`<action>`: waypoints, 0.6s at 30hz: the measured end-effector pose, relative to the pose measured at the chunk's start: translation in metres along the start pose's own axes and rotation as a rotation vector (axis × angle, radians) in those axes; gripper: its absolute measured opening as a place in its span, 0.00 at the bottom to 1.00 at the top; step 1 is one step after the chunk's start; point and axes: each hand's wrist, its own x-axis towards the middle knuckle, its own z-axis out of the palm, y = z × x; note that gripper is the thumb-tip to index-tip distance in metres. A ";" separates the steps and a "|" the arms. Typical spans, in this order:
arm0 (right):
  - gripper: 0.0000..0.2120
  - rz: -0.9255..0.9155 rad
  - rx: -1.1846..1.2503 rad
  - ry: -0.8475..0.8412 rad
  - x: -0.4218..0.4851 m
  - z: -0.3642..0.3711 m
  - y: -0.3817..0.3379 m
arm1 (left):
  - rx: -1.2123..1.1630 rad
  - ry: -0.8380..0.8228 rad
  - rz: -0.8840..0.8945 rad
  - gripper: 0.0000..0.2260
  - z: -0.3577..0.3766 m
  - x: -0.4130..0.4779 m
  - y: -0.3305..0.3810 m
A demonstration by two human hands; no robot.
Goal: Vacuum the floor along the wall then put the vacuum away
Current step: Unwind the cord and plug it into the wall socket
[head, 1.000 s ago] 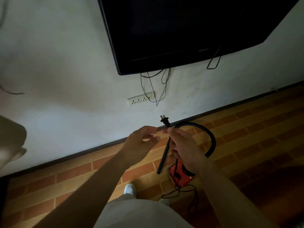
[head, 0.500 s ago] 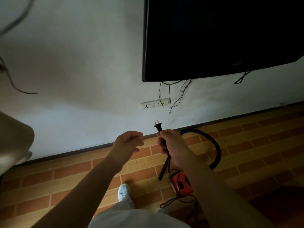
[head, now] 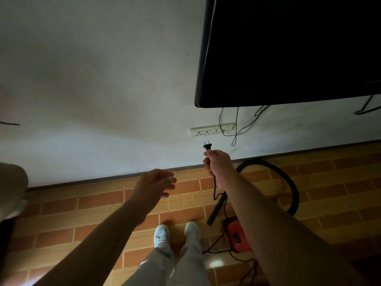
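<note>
My right hand (head: pixel 218 166) grips the black power plug (head: pixel 207 145) by its cord, prongs pointing up at the wall a short way below the white socket strip (head: pixel 212 130). The cord (head: pixel 215 188) hangs from my fist down to the small red vacuum (head: pixel 237 237) on the floor by my right foot. Its black hose (head: pixel 288 182) arcs along the skirting, and the black nozzle tube (head: pixel 216 209) lies slanted on the tiles. My left hand (head: pixel 156 182) hovers empty at the left, fingers relaxed.
A large dark television (head: pixel 288 50) hangs on the white wall above the sockets, with thin cables (head: pixel 243 124) dangling below it. Brick-patterned tiles (head: pixel 92 203) cover the floor. My white shoes (head: pixel 177 232) stand near the vacuum. A pale rounded object (head: pixel 10 188) sits at the left edge.
My right hand has raised the plug toward the socket strip. My left hand has let go, dropped away to the left and opened. The view has shifted left and closer to the wall.
</note>
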 end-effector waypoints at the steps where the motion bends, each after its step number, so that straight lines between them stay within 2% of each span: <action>1: 0.09 0.008 0.000 -0.009 0.015 0.002 0.003 | 0.003 0.007 -0.008 0.06 0.004 0.006 -0.003; 9: 0.10 0.062 0.061 -0.037 0.119 0.022 0.034 | 0.064 0.076 -0.034 0.05 0.020 0.066 -0.016; 18: 0.10 -0.026 0.045 -0.089 0.171 0.034 0.050 | 0.023 0.099 -0.040 0.06 0.040 0.127 -0.043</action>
